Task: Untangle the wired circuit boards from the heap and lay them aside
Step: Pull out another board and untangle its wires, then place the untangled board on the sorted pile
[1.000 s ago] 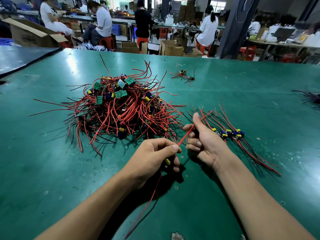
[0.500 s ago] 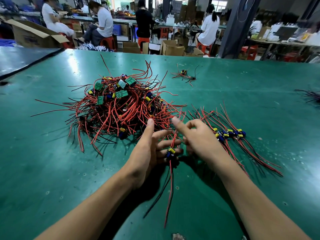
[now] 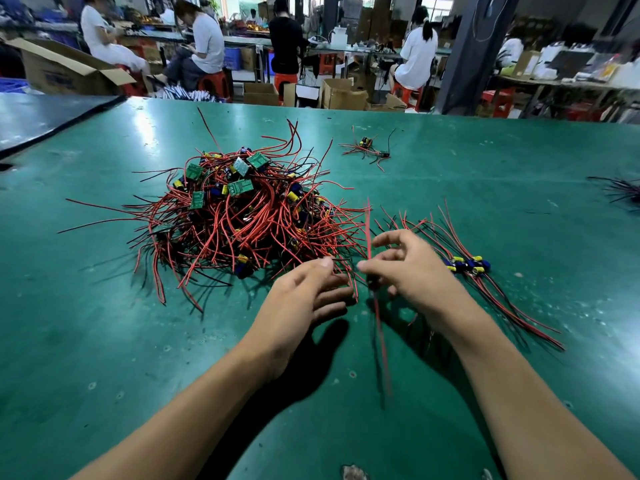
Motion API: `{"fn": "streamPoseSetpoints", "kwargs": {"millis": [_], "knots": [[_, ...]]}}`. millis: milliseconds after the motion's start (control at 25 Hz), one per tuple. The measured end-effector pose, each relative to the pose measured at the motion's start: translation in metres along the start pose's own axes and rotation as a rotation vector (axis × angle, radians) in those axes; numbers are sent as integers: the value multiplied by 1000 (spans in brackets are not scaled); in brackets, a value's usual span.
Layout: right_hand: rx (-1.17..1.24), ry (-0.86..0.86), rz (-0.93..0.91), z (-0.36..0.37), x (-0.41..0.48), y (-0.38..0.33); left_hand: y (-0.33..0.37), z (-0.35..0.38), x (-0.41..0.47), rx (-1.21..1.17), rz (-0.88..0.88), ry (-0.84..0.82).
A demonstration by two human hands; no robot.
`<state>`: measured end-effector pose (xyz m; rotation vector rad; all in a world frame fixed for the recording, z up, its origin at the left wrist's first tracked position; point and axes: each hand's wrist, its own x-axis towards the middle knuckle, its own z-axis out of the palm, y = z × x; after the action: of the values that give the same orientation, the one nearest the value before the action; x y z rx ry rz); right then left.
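While the right grip (image 3: 410,268) pinches a red wire (image 3: 369,226) at frame centre and the left grip (image 3: 308,292) hangs open-fingered beside the heap (image 3: 235,216), draw it out gently toward the right-hand row (image 3: 465,265).

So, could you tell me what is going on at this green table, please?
A person is sorting wired circuit boards on the table. Their right hand pinches a red lead, blurred, right beside the heap of red and black wired boards. The left hand is open at the heap's near edge. A row of separated boards lies to the right, and a small cluster lies farther back.
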<state>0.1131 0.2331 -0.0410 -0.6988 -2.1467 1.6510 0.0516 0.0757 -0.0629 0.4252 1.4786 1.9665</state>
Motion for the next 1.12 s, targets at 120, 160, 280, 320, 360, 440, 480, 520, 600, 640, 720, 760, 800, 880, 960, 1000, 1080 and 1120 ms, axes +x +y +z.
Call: {"fn": "streamPoseSetpoints", "kwargs": {"millis": [120,160,280,320,360,440,480,520,600,640,720,760,800,880,960,1000,1080,1120], "knots": [[-284,288,-37,-20,7,5,-2,1,-8,260,196,142],[-396,350,-59,-23,8,8,-1,-1,-9,326,245,178],[-622,431,-99,-24,8,14,2,-4,-10,349,310,267],[-658,430,-134,-22,8,13,3,-6,-10,317,313,292],[-662,403,-187,-18,7,13,4,-6,-9,281,309,319],[-625,283,-299,-4,4,13,7,-9,-6,195,266,373],[-622,213,-328,4,2,14,8,-10,-4,144,228,395],[-637,152,-335,11,0,15,9,-11,-1,96,185,411],[-688,96,-308,18,-2,20,11,-13,1,42,131,418],[-704,98,-290,18,-2,22,11,-14,1,47,128,403],[-704,124,-269,14,1,23,10,-13,-3,108,160,349],[-702,139,-267,13,2,24,9,-12,-5,157,190,316],[-706,152,-267,11,3,24,8,-11,-8,219,234,284],[-716,179,-263,10,5,24,4,-8,-12,371,367,248],[-713,207,-255,9,6,25,3,-6,-14,507,524,269],[-714,221,-249,7,6,26,2,-6,-14,574,604,301],[-729,252,-234,5,8,28,3,-8,-12,636,700,364],[-741,264,-226,5,9,30,5,-9,-11,622,693,382]]}}
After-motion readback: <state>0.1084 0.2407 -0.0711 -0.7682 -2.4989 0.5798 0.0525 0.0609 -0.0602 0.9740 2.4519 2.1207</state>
